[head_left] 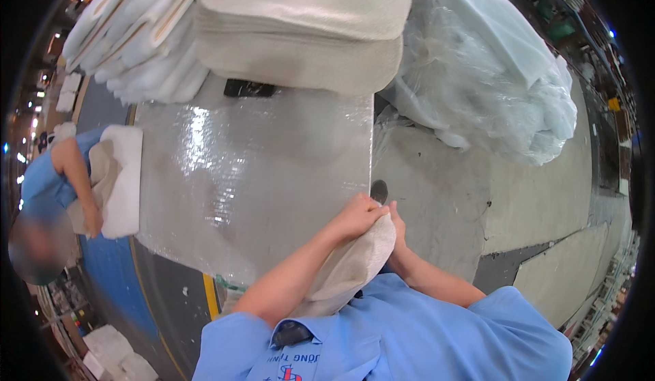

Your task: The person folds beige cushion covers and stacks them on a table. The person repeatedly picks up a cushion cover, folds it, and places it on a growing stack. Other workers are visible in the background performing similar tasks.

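A beige piece of thick cloth (355, 261) hangs against my body, held up by its far edge. My left hand (357, 216) is closed on that edge, fingers bent and thumb pressed to the cloth. Right beside it, my right hand (398, 227) pinches the same edge, its fingers partly hidden behind the cloth. Both hands are just past the right edge of the plastic-wrapped table (273, 149). On the table's far side lies a thick stack of similar beige cloth pieces (300, 39).
Folded white padding (136, 46) is piled at the far left, near a small black object (249, 89). A clear plastic bag of white material (491, 74) rests at the far right. On the left, a co-worker (61, 169) handles beige cloth over a white pad (128, 183).
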`<state>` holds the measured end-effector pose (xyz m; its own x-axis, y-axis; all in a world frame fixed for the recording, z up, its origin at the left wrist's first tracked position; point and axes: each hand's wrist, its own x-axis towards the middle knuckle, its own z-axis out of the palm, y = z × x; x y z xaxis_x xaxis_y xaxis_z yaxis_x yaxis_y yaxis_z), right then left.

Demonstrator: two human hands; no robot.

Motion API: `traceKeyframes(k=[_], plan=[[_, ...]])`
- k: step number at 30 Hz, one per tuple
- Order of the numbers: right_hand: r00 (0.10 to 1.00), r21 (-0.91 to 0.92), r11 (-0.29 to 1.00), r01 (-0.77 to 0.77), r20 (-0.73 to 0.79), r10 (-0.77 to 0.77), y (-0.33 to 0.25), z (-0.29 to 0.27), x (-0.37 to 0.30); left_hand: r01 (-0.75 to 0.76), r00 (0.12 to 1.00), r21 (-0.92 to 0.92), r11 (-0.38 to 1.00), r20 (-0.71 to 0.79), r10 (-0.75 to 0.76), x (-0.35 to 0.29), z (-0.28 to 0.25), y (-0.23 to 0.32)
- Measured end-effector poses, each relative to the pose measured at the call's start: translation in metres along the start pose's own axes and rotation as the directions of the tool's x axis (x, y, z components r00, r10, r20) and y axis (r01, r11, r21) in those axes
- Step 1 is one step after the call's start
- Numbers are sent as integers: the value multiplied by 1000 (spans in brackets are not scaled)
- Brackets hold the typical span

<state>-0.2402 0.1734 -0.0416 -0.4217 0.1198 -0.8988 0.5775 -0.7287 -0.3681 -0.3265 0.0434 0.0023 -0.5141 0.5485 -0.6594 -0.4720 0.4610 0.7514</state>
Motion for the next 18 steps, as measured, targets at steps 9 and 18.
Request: traceKeyframes(k=[9, 18], plan=[[968, 124, 978, -169, 209, 141, -12, 1, -2, -149, 929, 327, 933, -276, 245, 2, 10, 5], [921, 89, 959, -269, 315, 229, -1, -19, 10, -118, 944, 328, 937, -255, 208, 18, 12, -9]])
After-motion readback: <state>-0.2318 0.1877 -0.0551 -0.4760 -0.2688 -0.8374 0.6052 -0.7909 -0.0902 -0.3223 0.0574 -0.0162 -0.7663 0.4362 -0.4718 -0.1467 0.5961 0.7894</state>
